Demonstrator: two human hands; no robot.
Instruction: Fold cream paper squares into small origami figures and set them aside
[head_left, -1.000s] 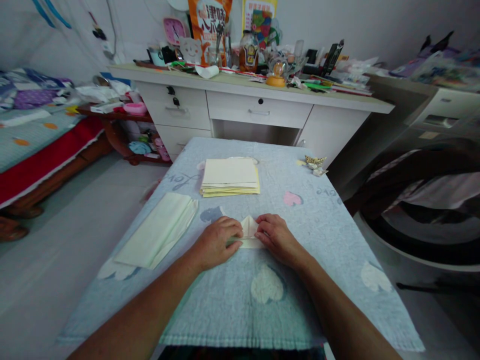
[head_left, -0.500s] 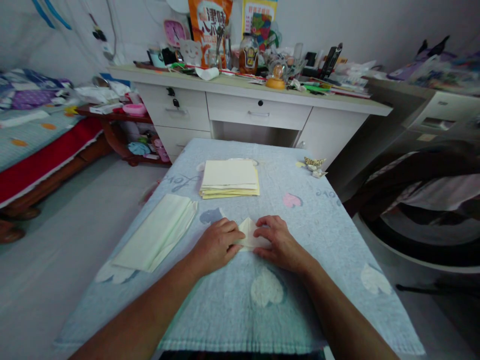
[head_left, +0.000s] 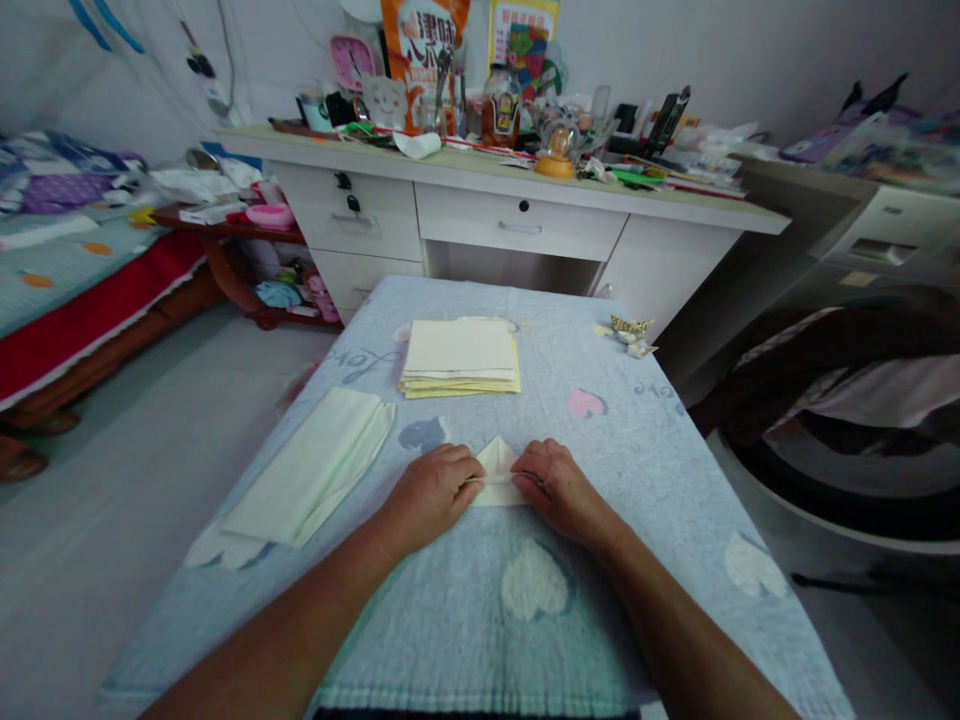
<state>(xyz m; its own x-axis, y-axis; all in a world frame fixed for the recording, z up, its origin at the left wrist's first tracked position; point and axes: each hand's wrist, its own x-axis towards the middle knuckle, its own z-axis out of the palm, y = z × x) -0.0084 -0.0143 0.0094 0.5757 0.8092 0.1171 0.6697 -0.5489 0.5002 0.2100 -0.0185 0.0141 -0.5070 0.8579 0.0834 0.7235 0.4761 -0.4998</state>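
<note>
From afar, I see the bare left hand and bare right hand, fingers bunched, apparently pinching either side of a small, cream, peaked folded paper on pale-blue, heart-patterned cloth.

pale wall at the far side, white desk with drawers, bed with red trim far left, grey washing machine right, grey floor left
</note>
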